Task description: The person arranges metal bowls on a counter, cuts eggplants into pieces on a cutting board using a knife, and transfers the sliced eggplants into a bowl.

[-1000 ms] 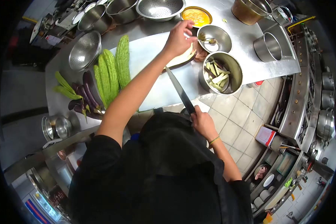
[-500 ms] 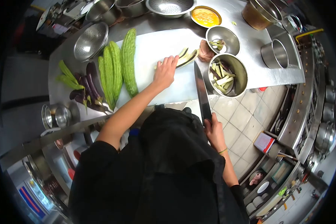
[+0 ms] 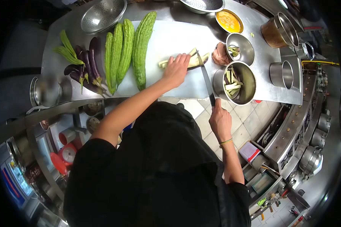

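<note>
Pale-fleshed, purple-skinned cut eggplant pieces (image 3: 195, 61) lie on a white rectangular cutting board (image 3: 174, 34), toward its right part. The left hand (image 3: 177, 70) rests palm down across them with its fingers extended; whether its thumb pinches them cannot be seen. The right hand (image 3: 220, 119), with a thin yellowish band (image 3: 226, 142) at the wrist, is closed round the dark handle of a long steel-bladed knife (image 3: 206, 77). The blade slants across the pieces in view; whether it touches them cannot be told. Just right of the board are a lumpy pinkish-brown item (image 3: 220, 54), a deep round steel pot (image 3: 251, 81) holding pale eggplant sticks (image 3: 232, 85), and a shallower steel bowl (image 3: 247, 46) with green-and-pale trimmings (image 3: 235, 51). Beyond them stands a round dish of yellow-orange liquid (image 3: 229, 21). Long ridged green gourds (image 3: 141, 53) lie at the board's left side, with whole slender purple eggplants (image 3: 93, 62) and smooth pale-green vegetables (image 3: 67, 43) farther left on the steel table (image 3: 52, 68). Below left, a red scale with a round white dial (image 3: 68, 154) and a dark panel with small reddish characters (image 3: 33, 172) show; their markings are too small to read.
</note>
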Demonstrator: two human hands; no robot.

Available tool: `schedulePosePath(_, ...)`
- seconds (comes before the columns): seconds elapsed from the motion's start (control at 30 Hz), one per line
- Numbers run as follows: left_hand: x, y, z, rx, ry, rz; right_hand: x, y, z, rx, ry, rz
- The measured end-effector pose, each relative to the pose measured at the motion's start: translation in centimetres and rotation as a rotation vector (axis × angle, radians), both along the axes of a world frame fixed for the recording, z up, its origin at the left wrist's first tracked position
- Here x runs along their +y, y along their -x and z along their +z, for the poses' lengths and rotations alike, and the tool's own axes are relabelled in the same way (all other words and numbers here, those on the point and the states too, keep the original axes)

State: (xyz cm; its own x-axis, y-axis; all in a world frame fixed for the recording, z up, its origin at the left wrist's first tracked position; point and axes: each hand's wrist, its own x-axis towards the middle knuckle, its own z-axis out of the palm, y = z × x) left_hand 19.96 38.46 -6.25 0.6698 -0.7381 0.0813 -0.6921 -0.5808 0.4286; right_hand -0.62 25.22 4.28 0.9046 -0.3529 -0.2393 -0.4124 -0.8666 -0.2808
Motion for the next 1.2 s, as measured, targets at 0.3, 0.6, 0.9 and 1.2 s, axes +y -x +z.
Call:
schedulePosePath(0.3,0.5,0.1,-0.2,-0.166,0.045,0.063,-1.4,-1.3,0.7,0.161,0.084,0.141)
schedulePosePath(0.6,0.4,0.5,-1.1,-0.113,0.024,0.099,-2.6,-5.9,-9.0,-0.081,-0.041,0.227)
schedulePosePath(0.9,6.8,-0.1,3.2,0.284,0.256,0.247,-0.2,-6.2,0.6,0.028,-0.066,0.105)
schedulePosePath(1.2,5.6,0.4,0.4,0.207,0.392,0.183,3.3,-3.4,-0.5,0.221,-0.137,0.142)
